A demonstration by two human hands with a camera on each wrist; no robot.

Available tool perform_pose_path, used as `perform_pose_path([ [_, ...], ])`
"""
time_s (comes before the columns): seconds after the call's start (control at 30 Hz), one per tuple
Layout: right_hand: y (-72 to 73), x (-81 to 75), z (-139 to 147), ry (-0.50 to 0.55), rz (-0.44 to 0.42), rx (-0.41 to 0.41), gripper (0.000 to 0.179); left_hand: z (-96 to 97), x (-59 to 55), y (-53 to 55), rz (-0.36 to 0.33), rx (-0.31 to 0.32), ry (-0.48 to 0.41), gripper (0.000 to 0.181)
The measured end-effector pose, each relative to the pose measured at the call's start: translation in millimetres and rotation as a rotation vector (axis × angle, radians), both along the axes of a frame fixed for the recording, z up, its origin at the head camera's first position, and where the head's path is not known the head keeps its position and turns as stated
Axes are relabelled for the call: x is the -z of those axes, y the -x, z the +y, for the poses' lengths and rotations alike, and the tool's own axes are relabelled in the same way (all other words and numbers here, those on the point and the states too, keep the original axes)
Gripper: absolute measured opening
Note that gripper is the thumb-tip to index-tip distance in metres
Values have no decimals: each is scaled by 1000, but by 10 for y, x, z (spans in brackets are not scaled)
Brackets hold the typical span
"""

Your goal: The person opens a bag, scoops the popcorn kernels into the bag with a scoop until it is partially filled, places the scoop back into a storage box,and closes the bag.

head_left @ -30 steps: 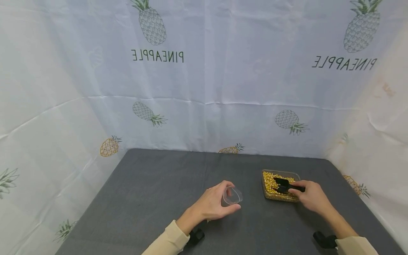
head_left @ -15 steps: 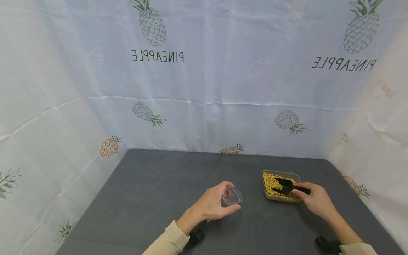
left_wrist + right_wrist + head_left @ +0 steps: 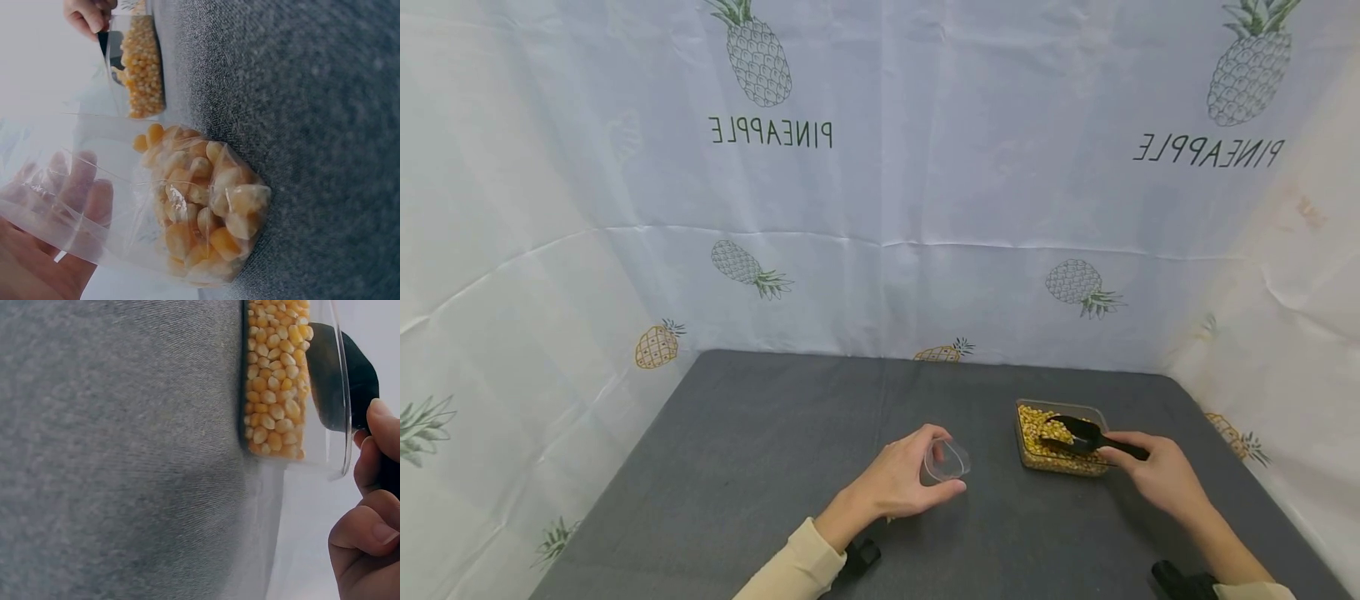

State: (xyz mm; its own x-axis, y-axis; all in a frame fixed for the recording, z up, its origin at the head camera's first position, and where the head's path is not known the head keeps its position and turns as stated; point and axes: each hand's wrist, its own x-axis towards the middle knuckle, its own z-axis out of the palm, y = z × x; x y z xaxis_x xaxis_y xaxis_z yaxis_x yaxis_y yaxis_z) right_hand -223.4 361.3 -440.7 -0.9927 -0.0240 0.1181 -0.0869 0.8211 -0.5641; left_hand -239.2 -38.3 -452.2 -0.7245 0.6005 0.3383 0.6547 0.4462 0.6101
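Note:
My left hand (image 3: 902,475) grips a clear plastic bag (image 3: 949,461) near its mouth, thumb and fingers spread around the opening. In the left wrist view, corn kernels (image 3: 200,212) fill the bottom of that bag, which stands on the grey cloth. My right hand (image 3: 1165,479) holds a black scoop (image 3: 1086,435) by its handle. Corn kernels (image 3: 1057,431) lie in the scoop's bowl, over a clear rectangular container (image 3: 1019,437). The right wrist view shows yellow kernels (image 3: 275,394) inside the container, with the scoop's bowl (image 3: 359,381) behind its rim.
A dark grey cloth (image 3: 760,467) covers the table. White curtains (image 3: 880,192) with pineapple prints enclose the back and both sides. Black wrist straps (image 3: 859,560) show below the forearms.
My right hand has drawn the scoop slightly right and tilted its bowl up, so kernels now show in it. My left hand has stayed still around the bag.

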Motion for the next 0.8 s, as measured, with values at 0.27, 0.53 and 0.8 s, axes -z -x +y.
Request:
perform_pose_path([
  [0.27, -22, 50, 71, 49, -28, 27, 55, -5, -11, -2, -5, 2, 1, 60],
  [0.53, -74, 49, 120, 91, -44, 34, 58, -8, -12, -10, -1, 1, 1, 59],
  [0.8, -132, -10, 131, 105, -46, 31, 59, -5, -3, -7, 4, -4, 2, 59],
])
